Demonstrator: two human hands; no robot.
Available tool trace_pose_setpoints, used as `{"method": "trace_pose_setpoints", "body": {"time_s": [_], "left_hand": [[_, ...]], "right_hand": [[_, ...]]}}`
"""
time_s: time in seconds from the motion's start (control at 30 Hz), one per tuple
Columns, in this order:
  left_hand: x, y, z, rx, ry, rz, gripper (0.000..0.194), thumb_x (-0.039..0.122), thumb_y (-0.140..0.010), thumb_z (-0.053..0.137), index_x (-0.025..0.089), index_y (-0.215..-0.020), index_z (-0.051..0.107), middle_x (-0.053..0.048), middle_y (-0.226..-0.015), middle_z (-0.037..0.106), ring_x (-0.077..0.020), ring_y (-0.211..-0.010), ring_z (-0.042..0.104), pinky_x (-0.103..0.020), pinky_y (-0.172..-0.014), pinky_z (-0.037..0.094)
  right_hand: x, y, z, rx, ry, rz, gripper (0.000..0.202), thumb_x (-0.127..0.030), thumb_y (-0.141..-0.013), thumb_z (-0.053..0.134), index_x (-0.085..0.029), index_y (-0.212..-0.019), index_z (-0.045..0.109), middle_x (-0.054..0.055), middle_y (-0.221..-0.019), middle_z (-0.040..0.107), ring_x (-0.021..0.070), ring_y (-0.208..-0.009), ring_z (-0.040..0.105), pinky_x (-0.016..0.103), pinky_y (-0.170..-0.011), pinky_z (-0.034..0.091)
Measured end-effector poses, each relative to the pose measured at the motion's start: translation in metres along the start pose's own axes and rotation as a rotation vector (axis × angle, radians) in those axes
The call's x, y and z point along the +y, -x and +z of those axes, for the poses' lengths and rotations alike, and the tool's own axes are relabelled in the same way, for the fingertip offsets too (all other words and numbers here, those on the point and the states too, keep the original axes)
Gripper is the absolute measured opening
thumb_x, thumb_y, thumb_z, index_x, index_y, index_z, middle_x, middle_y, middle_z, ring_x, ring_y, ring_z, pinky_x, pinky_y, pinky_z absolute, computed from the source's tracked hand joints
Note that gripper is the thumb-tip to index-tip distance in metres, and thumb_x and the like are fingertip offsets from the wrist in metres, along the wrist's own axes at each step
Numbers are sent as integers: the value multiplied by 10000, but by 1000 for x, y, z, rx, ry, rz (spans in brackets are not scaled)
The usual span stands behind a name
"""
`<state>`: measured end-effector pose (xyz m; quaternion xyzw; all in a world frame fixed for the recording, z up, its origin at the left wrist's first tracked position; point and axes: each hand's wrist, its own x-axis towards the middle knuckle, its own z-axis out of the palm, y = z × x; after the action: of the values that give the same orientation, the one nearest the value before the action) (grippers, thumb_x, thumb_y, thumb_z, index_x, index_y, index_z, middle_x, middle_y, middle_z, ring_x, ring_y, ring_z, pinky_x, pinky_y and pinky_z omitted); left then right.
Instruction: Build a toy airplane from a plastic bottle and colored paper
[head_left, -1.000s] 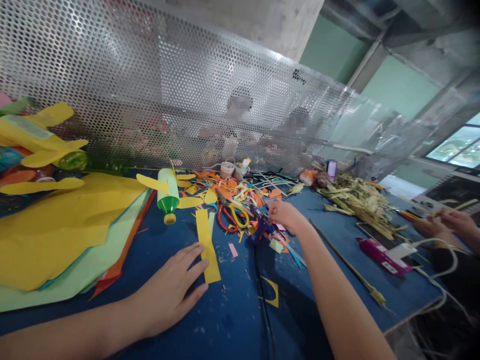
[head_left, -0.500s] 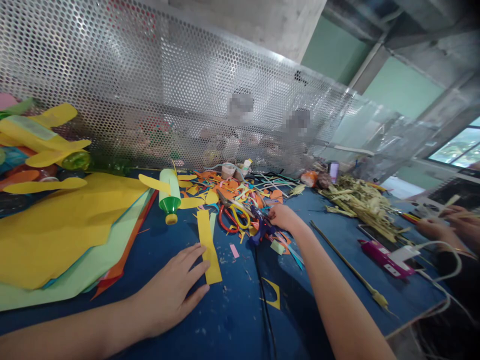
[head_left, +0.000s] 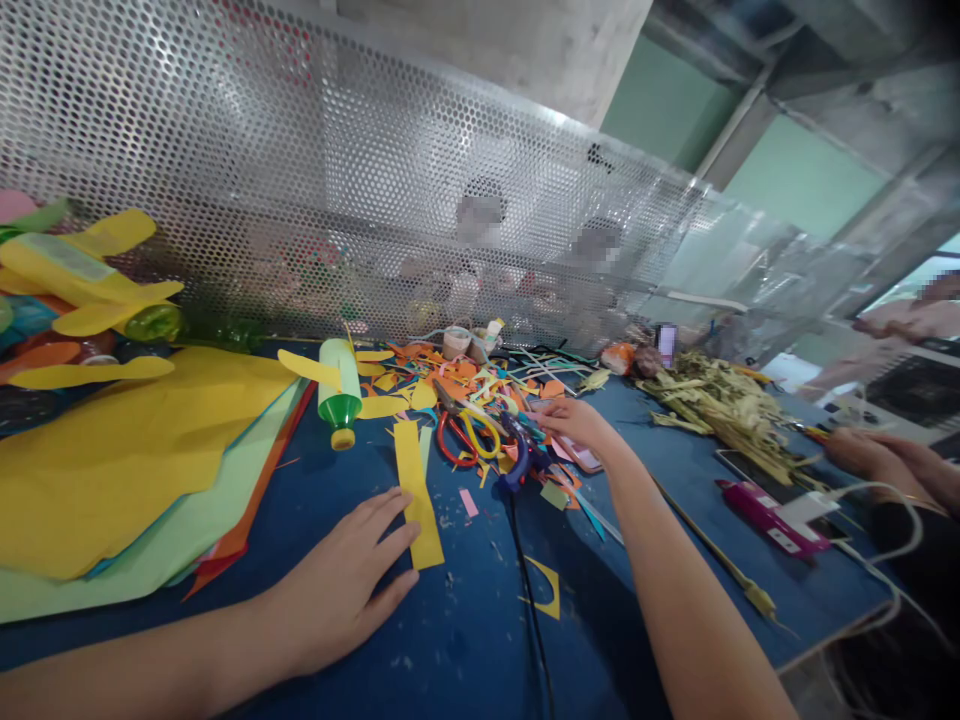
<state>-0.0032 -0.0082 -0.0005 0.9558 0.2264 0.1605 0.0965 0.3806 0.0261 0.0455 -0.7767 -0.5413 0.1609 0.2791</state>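
Note:
My left hand (head_left: 356, 575) lies open on the blue table, its fingertips resting on the edge of a yellow paper strip (head_left: 418, 495). My right hand (head_left: 576, 428) reaches over the paper scraps with its fingers stretched out, just beside a purple-blue glue gun (head_left: 517, 455) with a black cord (head_left: 529, 600). I see nothing held in it. Red-and-yellow-handled scissors (head_left: 469, 437) lie left of the glue gun. Behind the strip stands a green-capped bottle model (head_left: 340, 385) wrapped in pale green paper with yellow paper wings.
Stacked coloured paper sheets (head_left: 142, 450) cover the left, below more bottle models (head_left: 82, 280). A perforated metal screen (head_left: 300, 180) closes the back. Dried plant husks (head_left: 727, 400), a magenta power strip (head_left: 780, 520) and another person's hands (head_left: 885, 460) are at the right.
My right hand has come off the glue gun and its fingers have straightened beside it. The left hand stays put. At far right, the other person's hands have shifted and someone appears behind.

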Motion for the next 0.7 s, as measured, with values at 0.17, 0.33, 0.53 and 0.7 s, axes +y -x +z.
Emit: {"method": "trace_pose_setpoints", "body": {"time_s": [0.17,0.33,0.53,0.7], "left_hand": [[0,1,2,0,-16,2,376,392,-891,393,223,-1212,496,-116,-1375,400,-285,-1279,333,-485,-1007,363],[-1,1,2,-2,-12,-5,373,391,-893,392,221,-1209,496,-112,-1374,400,-279,-1282,328,-475,-1011,362],[-1,2,1,6,15,-5,369,388,-892,402,230,-1212,495,-100,-1374,401,-283,-1282,326,-469,-1012,362],[-1,2,1,6,14,-17,379,401,-893,397,229,-1215,496,-95,-1389,383,-289,-1278,332,-472,-1014,357]], "right_hand": [[-3,-3,10,116,-397,-3,162,-335,-751,584,-180,-738,539,44,-738,681,166,-755,660,246,-646,538],[-11,-4,20,292,-725,-54,190,-355,-751,588,-208,-799,478,38,-820,658,175,-851,657,298,-771,549],[-15,-11,18,606,-975,-83,278,-417,-754,583,-243,-846,387,-27,-739,604,137,-716,659,315,-735,554],[-22,-11,6,768,-1164,-148,283,-365,-722,635,-242,-817,399,-82,-647,560,72,-606,611,221,-702,534]]}}
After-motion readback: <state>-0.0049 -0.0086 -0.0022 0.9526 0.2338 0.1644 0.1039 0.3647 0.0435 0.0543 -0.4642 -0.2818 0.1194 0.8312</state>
